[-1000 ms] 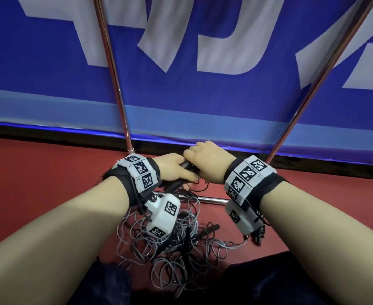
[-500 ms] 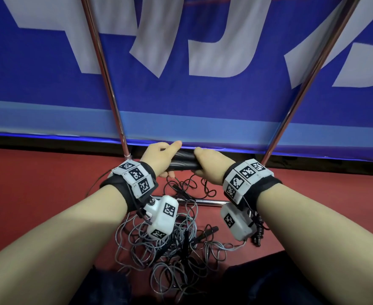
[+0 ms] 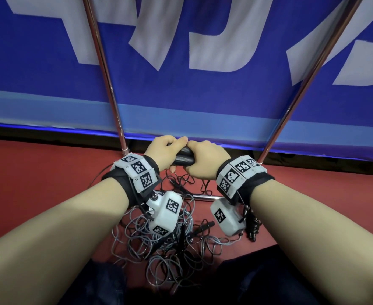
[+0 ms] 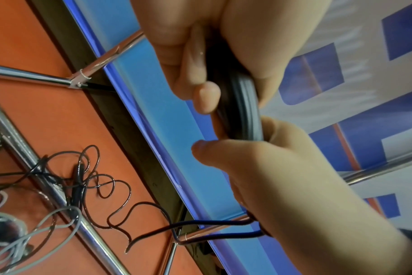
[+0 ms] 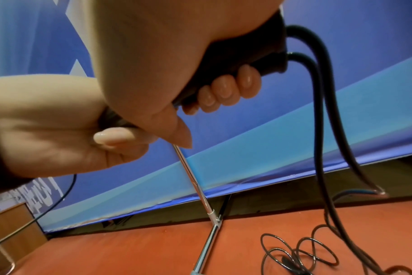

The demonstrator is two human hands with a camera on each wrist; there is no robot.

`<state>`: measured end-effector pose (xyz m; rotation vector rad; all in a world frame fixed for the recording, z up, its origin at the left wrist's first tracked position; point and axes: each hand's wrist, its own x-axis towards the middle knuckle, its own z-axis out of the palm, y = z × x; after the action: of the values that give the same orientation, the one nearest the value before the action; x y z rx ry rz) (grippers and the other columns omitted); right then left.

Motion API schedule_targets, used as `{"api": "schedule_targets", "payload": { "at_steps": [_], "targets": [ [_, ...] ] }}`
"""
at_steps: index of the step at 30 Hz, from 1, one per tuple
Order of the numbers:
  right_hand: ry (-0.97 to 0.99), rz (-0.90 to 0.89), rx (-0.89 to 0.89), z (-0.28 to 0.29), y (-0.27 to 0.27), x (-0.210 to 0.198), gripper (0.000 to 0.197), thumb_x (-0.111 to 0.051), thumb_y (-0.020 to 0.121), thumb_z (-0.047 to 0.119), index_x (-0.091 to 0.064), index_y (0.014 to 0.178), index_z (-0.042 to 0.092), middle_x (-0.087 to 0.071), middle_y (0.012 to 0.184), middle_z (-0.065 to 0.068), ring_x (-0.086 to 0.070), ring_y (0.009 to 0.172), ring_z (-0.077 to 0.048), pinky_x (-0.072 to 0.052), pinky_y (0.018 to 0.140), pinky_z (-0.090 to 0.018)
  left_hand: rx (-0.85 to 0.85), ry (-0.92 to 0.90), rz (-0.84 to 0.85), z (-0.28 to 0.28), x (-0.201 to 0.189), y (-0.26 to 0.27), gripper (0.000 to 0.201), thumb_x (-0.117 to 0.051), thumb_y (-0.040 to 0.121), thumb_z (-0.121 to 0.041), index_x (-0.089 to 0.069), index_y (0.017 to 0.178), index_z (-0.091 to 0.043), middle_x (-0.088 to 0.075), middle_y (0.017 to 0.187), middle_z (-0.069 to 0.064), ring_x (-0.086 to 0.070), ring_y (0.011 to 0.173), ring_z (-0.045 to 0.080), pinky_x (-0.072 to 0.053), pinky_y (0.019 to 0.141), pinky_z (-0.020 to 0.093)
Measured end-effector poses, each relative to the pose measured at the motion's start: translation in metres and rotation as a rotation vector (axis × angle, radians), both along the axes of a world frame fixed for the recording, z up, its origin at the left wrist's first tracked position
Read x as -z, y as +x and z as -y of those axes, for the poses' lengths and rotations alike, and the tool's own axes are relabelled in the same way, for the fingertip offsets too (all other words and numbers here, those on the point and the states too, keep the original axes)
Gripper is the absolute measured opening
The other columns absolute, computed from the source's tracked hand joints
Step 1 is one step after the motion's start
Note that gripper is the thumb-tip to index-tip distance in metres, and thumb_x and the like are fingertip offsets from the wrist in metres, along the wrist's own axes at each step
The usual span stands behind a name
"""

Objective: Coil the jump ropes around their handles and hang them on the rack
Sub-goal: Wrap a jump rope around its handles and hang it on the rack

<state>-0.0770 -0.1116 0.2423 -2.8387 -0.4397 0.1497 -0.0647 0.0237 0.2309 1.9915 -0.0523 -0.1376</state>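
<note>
Jump-rope handles, black and lying side by side, are clasped between both hands above the red floor, just in front of the lower edge of the blue banner. The left hand curls its fingers round the left end of the pair; the right hand wraps the right end, its fingertips tucked under the grips, as the right wrist view shows. The two hands nearly touch over the handles. Two black cords leave the handle ends beside the right hand and drop to the floor, where they run into loose loops.

The rack is a chrome frame: one slanting pole rises at the left of the hands, another at the right, and a low crossbar lies on the floor under the wrists. The hands sit in the gap between the two poles, nearer the left one. Below the wrists a tangle of grey and black ropes spreads over the floor and across the crossbar, reaching back toward the person's dark-clothed knees. To the left and right of that heap the red floor lies bare, out to the frame's edges
</note>
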Motion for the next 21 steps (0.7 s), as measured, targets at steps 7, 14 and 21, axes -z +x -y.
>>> {"api": "schedule_targets", "payload": {
  "at_steps": [7,14,21],
  "targets": [
    [-0.036,0.023,0.003,-0.0038,-0.0029,-0.0068,0.019,-0.057,0.077,0.016,-0.042,0.089,0.018,-0.05,0.081,-0.001,-0.047,0.071,-0.024,-0.036,0.064,-0.028,-0.049,0.014,-0.001,0.0014,-0.002,0.0027,0.04,-0.047,0.096,-0.043,-0.042,0.068,-0.014,-0.046,0.046,0.004,-0.042,0.027,0.013,-0.028,0.033,0.016],
    [-0.05,0.023,-0.023,-0.0058,-0.0043,-0.0099,0.016,-0.057,0.078,0.018,-0.044,0.087,0.018,-0.046,0.074,0.003,-0.049,0.07,-0.023,-0.037,0.063,-0.028,-0.046,0.005,-0.031,-0.0003,-0.0023,0.0006,0.041,-0.042,0.097,-0.047,-0.043,0.073,-0.013,-0.047,0.049,0.007,-0.043,0.027,0.013,-0.033,0.041,0.023],
    [0.176,-0.066,0.124,0.0016,0.0011,-0.0123,0.014,-0.055,0.076,0.01,-0.047,0.076,0.021,-0.051,0.067,0.003,-0.055,0.066,-0.024,-0.039,0.058,-0.024,-0.102,-0.215,-0.123,0.0024,-0.0102,-0.0009,0.047,-0.026,0.1,-0.04,-0.059,0.089,-0.009,-0.065,0.064,0.008,-0.059,0.045,0.02,-0.034,0.043,0.023]
  ]
}}
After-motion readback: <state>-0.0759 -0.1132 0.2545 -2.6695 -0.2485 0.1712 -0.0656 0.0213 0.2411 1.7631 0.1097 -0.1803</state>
